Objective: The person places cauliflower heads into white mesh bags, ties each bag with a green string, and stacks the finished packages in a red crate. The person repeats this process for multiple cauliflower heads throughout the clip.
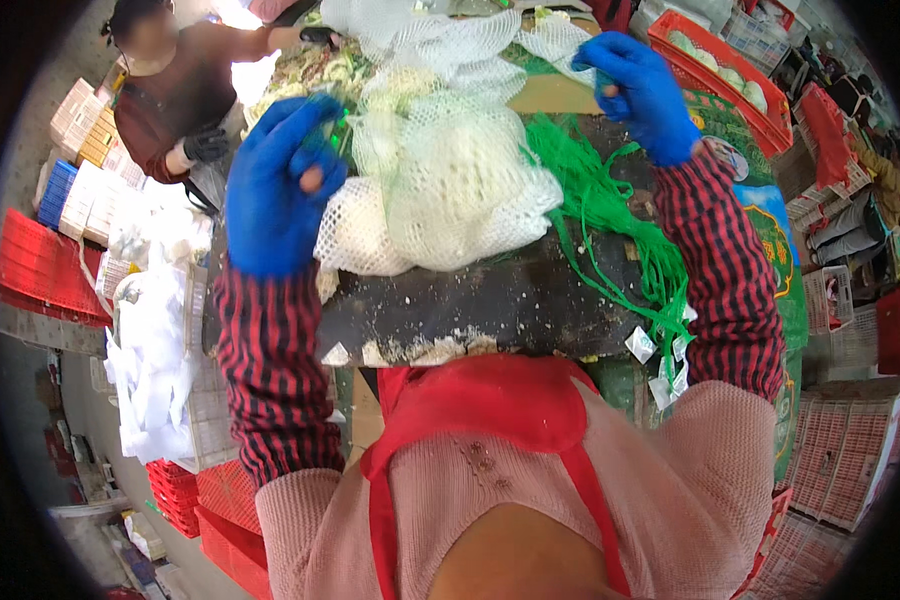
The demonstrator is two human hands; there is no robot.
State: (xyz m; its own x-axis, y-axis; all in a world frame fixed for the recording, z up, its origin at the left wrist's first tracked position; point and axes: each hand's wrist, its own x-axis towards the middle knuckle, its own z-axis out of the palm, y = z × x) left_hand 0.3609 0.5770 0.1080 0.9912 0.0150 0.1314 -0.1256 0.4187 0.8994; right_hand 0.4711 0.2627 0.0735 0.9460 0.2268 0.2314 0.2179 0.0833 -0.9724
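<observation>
My left hand [281, 184], in a blue glove, is raised at the left of a bundle of white foam netting [465, 180] with pale vegetable heads inside. Its fingers are bent and blurred, with small bright green bits by the fingertips; I cannot tell whether it grips anything. Farther out at the right, my blue-gloved right hand [637, 97] has curled fingers beside an end of loose white foam net [559, 49]. Whether it holds that net is unclear. Between my right arm and the bundle lies a tangle of green mesh net bags [622, 202] with small white tags [641, 345].
Vegetable trimmings [337, 71] are heaped at the back left of the dark worktop [435, 307]. A co-worker [172, 90] in dark gloves stands there. A red crate [720, 75] of pale round heads is at the back right. White foam sleeves [150, 360] fill the left side.
</observation>
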